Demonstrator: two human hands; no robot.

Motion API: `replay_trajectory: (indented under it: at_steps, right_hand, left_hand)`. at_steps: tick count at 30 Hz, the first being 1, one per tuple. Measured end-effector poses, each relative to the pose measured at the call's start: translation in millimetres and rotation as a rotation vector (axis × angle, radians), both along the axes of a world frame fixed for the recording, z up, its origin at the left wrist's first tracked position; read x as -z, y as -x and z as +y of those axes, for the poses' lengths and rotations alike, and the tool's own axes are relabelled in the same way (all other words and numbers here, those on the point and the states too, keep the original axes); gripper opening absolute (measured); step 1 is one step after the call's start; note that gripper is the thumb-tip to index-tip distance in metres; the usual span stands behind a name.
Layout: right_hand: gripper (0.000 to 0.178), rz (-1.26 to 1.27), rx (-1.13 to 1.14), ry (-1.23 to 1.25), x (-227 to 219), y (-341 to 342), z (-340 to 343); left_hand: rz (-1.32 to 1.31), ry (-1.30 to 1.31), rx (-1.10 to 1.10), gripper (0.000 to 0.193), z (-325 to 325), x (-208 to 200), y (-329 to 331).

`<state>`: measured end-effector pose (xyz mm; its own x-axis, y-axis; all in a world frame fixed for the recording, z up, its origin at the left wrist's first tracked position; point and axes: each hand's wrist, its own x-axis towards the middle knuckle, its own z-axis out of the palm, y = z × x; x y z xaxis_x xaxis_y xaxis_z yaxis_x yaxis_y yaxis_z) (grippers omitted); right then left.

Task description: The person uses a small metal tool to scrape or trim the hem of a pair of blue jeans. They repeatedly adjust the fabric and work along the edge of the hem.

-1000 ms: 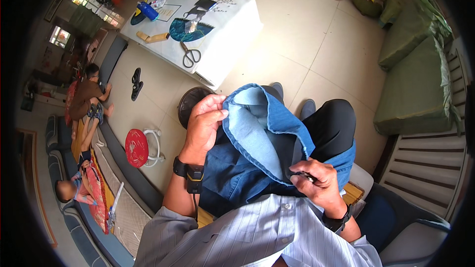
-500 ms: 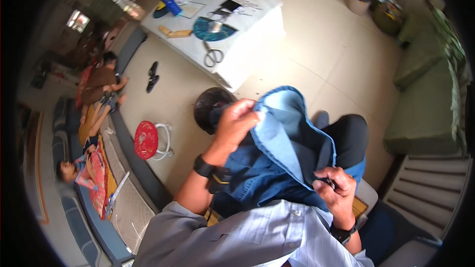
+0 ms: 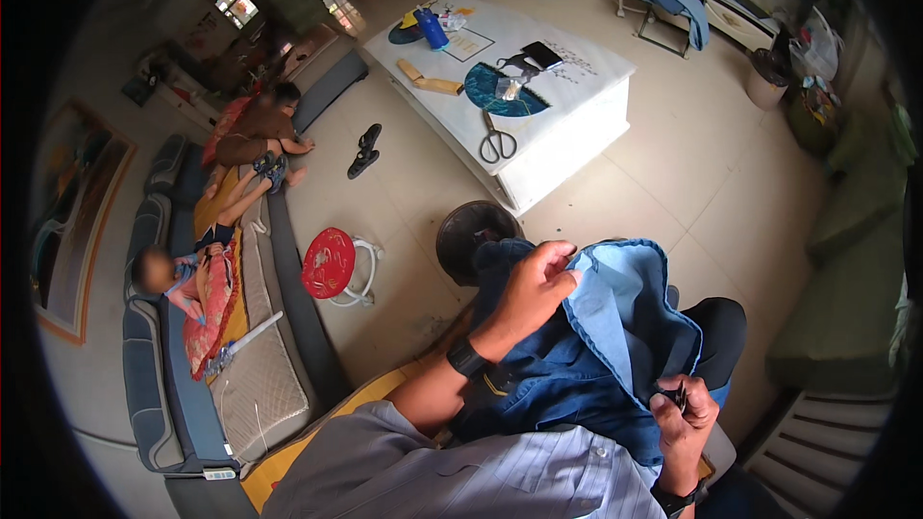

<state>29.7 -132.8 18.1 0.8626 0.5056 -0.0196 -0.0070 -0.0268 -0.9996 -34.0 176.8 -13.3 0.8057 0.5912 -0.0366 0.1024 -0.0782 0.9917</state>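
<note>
Scissors (image 3: 497, 144) on white table (image 3: 586, 72), beyond held denim (image 3: 596, 346)

One denim garment (image 3: 596, 346); one scissors (image 3: 497, 142) — one red stool (image 3: 330, 263); two slippers (image 3: 364, 150)

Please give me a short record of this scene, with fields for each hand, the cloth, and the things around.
left hand: grips the upper edge of the denim garment
right hand: pinches the garment's lower edge, with a small dark item, too small to tell
garment: blue, on the lap, lighter inside showing
table: white, with scissors and bottle
floor: red stool, sandals
</note>
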Motion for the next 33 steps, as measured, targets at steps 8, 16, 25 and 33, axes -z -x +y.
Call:
replay_trajectory:
  at_steps: [8,16,25,33]
  right_hand:
    - [0.014,0.026,0.022,0.024,-1,2,4]
    - [0.017,-0.041,0.021,0.032,-4,-1,1]
    - [0.018,0.109,0.011,0.074,-4,-25,-4]
    - [0.035,0.192,0.294,0.022,-2,-48,-2]
  left_hand:
    - [-0.122,-0.500,0.247,0.043,-46,-58,24]
    - [-0.040,-0.279,0.748,0.033,-67,-59,24]
    - [-0.058,-0.397,0.718,0.029,-86,-55,32]
    - [-0.103,-0.383,0.732,0.029,-99,-53,24]
